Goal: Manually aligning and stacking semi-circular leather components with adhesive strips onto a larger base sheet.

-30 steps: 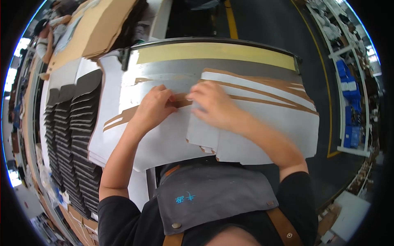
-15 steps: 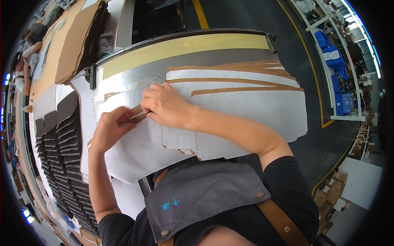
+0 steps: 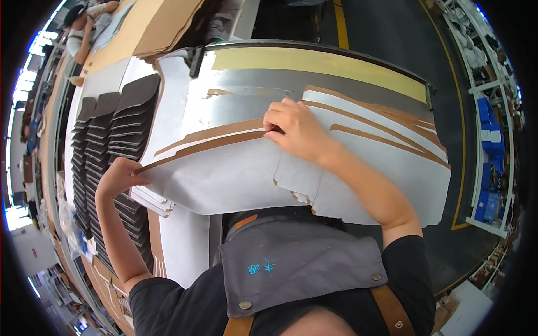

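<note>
Metal tabletop (image 3: 252, 80); left fingers (image 3: 130, 164), right fingers (image 3: 273, 118) pinch white sheet (image 3: 224, 173)

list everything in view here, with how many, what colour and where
held sheet: 1, white with brown upper edge, between the hands
fanned sheets: several, white with brown edges, right of the held sheet
worktop: 1, silver-grey, beyond the held sheet
strip: 1, yellow, along worktop's far side
curved pieces: many, dark grey, overlapping rows at left
cardboard stack: 1, tan, upper left
co-worker: 1, light top, far upper left
rack: 1, white, far right
bins: several, blue, on the rack
floor: 1, dark with yellow lines, upper right
apron: 1, grey, brown straps, bottom centre
left hand: 1, bare, pinching sheet's left end
right hand: 1, bare, gripping its upper edge
</note>
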Motion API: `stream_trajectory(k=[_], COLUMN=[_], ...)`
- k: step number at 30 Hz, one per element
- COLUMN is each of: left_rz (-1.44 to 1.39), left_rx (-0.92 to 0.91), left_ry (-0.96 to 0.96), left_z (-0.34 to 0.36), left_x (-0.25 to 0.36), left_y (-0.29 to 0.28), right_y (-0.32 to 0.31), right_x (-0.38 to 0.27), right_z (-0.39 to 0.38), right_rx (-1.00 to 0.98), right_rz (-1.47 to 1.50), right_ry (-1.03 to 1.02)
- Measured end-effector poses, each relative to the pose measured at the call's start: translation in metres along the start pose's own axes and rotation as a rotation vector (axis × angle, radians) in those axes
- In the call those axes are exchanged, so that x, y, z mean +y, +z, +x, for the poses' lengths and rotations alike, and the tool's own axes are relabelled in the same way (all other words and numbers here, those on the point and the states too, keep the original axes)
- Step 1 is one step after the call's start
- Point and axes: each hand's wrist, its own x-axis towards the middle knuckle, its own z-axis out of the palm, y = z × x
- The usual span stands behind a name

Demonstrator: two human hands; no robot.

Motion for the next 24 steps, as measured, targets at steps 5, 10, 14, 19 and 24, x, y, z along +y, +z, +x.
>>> stream_trajectory(k=[5,10,14,19,24], left_rz=[-0.581,-0.448,-0.416,-0.4,-0.377], left_rx=[0.36,0.894,1.004,1.05,1.375], left_ry=[0.192,0.34,0.389,0.368,0.11], left_z=[-0.041,-0.082,-0.096,-0.11,-0.132], left_x=[-0.012,0.026,0.052,0.057,0.028], left_y=[-0.011,-0.011,-0.014,-0.03,-0.089], right_y=[-0.008,-0.027,-0.04,-0.052,-0.058], right_x=[0.005,0.002,0.007,0.018,0.026], right_z=[0.002,0.01,0.012,0.014,0.014], right_rx=[-0.042,-0.125,-0.301,-0.426,-0.405], right_rz=[-0.014,0.094,0.055,0.085,0.219], right_ry=[-0.046,-0.065,-0.061,-0.002,-0.088])
